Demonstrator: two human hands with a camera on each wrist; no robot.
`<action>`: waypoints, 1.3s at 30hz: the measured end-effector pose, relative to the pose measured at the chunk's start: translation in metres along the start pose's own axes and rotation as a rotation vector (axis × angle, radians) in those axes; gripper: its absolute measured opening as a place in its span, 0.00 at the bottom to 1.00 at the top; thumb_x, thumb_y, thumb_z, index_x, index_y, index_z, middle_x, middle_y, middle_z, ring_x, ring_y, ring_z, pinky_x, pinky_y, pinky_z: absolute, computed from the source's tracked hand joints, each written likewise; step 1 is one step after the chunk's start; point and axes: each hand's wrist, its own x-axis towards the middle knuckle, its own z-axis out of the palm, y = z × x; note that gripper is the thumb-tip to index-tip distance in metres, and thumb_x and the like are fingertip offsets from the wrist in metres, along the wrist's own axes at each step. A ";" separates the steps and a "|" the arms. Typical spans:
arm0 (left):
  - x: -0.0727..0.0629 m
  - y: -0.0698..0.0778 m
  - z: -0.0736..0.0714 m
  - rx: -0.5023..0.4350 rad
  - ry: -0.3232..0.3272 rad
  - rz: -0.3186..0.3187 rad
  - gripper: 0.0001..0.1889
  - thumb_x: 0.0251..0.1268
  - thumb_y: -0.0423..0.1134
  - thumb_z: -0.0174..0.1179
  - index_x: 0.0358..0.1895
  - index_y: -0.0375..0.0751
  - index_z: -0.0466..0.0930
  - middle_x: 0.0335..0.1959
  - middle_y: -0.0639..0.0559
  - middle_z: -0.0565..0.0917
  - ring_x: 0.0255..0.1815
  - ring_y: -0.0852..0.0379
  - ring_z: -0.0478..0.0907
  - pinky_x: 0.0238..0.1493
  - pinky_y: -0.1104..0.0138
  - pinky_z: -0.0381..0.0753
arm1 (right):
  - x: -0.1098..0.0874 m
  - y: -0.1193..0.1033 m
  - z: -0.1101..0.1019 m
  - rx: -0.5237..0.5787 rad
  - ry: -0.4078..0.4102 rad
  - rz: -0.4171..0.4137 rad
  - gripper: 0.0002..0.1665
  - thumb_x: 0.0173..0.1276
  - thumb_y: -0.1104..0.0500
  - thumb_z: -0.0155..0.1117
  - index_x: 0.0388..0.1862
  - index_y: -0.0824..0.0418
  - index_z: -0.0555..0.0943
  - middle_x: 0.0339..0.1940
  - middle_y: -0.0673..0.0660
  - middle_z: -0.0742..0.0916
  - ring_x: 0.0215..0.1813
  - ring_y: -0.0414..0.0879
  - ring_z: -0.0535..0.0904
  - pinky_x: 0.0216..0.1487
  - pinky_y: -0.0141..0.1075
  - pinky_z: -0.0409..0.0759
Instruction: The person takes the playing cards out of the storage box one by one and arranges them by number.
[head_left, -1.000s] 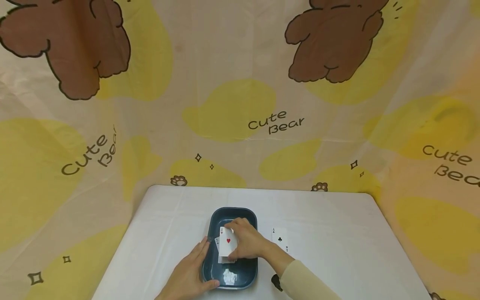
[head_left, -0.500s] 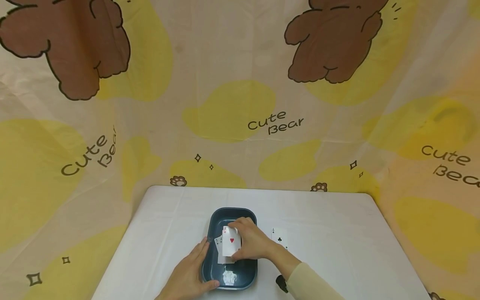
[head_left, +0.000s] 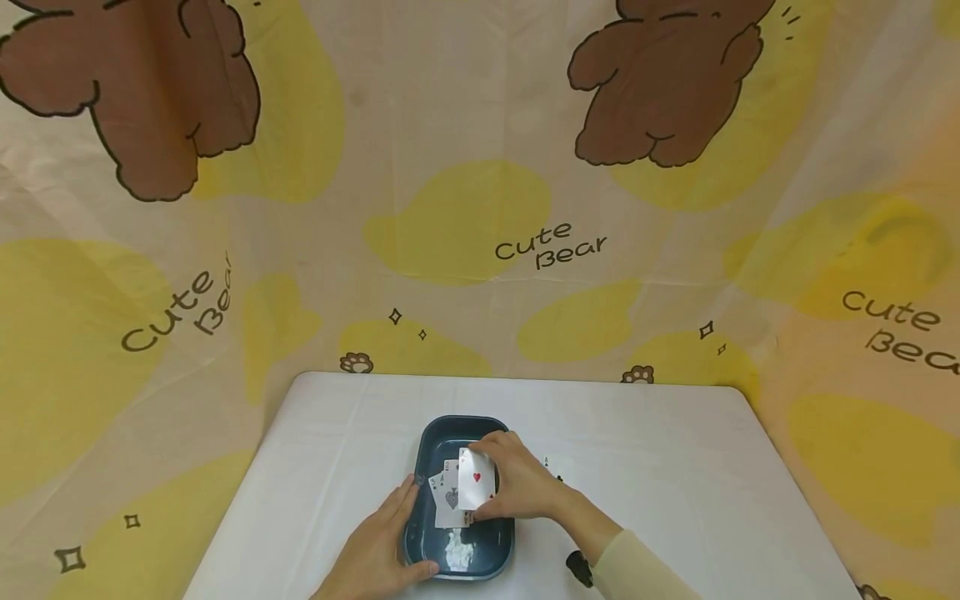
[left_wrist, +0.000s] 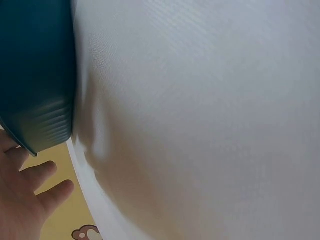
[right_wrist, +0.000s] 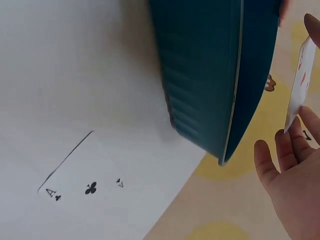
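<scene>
We've got R hand (head_left: 521, 482) pinching the ace of hearts (head_left: 476, 478) by its edges, fingertips at the far end, thumb at the near end; the gap is only as long as the card, face showing. Card is raised over the R half of the dk blue tray (head_left: 480, 560), covering part of the ace of spades (head_left: 452, 497). R wrist view: we see the held card nearly edge-on, apart from the tray rim.

Ace of spades lies inside tray, approx mid, face up; we see another card (head_left: 436, 483) poking out under it on the L, idx too small to read.

L hand (head_left: 384, 533) is on the tray's L side: fingers extended against the rim, thumb at the near L corner; no card in it. L wrist view: we see some fingers spread w/ gaps btwn.

Ace of clubs (right_wrist: 90, 188) lies face up on the white table (head_left: 660, 467), R of tray, mostly behind R hand/forearm in head view. We see a small blk obj (head_left: 579, 568) beside the beige sleeve (head_left: 637, 568). Bkgd: "Cute Bear" backdrop (head_left: 450, 225).
</scene>
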 end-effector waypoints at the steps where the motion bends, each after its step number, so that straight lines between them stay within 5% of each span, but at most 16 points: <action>1: 0.000 0.000 0.000 -0.001 0.002 -0.001 0.65 0.49 0.78 0.67 0.83 0.36 0.58 0.84 0.43 0.59 0.78 0.39 0.66 0.67 0.41 0.76 | -0.001 0.001 -0.001 -0.002 0.007 0.001 0.53 0.45 0.49 0.90 0.72 0.59 0.77 0.65 0.54 0.80 0.64 0.49 0.70 0.64 0.44 0.81; 14: -0.001 0.003 -0.002 -0.032 -0.010 -0.025 0.65 0.48 0.77 0.69 0.83 0.37 0.58 0.84 0.42 0.59 0.79 0.38 0.65 0.67 0.39 0.75 | -0.025 0.029 -0.028 -0.008 0.094 0.051 0.53 0.43 0.54 0.90 0.70 0.61 0.77 0.64 0.55 0.80 0.65 0.50 0.70 0.63 0.51 0.80; 27: -0.002 0.001 -0.001 -0.044 -0.015 -0.037 0.65 0.48 0.76 0.70 0.83 0.39 0.57 0.85 0.45 0.58 0.79 0.39 0.65 0.68 0.39 0.74 | -0.059 0.081 -0.052 -0.080 0.178 0.124 0.51 0.42 0.56 0.90 0.68 0.63 0.78 0.63 0.56 0.80 0.61 0.51 0.72 0.57 0.46 0.82; 39: -0.004 -0.002 0.000 -0.037 0.018 0.007 0.64 0.49 0.76 0.69 0.82 0.37 0.59 0.84 0.44 0.58 0.79 0.40 0.65 0.68 0.40 0.75 | -0.089 0.121 -0.060 -0.080 0.188 0.228 0.53 0.37 0.59 0.92 0.65 0.67 0.78 0.62 0.62 0.80 0.65 0.61 0.72 0.65 0.61 0.77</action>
